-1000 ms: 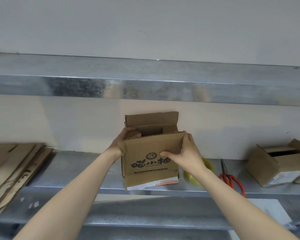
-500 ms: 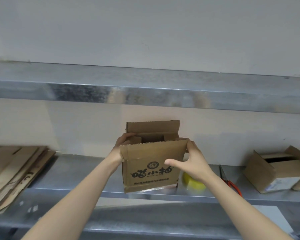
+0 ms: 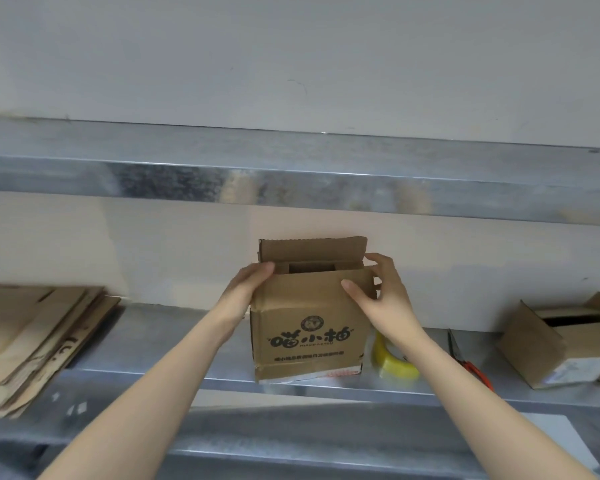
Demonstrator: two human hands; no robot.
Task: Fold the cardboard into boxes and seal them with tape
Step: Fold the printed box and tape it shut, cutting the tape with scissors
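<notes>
The steel shelf (image 3: pixel 146 341) carries everything, with a stack of flat cardboard blanks (image 3: pixel 32 341) at its left end. The printed box (image 3: pixel 309 327) being formed stands upright at the shelf's front edge, in the middle. Its rear flap stands up, the two side flaps are turned inward, and a dark gap remains between them. Well to the right lies another box (image 3: pixel 561 348), tipped on its side.

The left hand (image 3: pixel 246 289) is at the box's upper left corner, its fingers together and fairly straight, laid over the left side flap. The right hand (image 3: pixel 385 299) grips the upper right corner, thumb on the front panel and fingers curled round behind.

The step appears to be closing the top. To do it well, both side flaps should be pressed flat and level first. Then the rear flap and the front one should come down over them so their edges meet squarely without overlap. The box sits near the shelf's lip, so the pressure should go straight down, not forward.

The yellow tape roll (image 3: pixel 392 365) lies just beside the box on its right, handy for sealing. The red-handled scissors (image 3: pixel 465 362) lie a little beyond it.
</notes>
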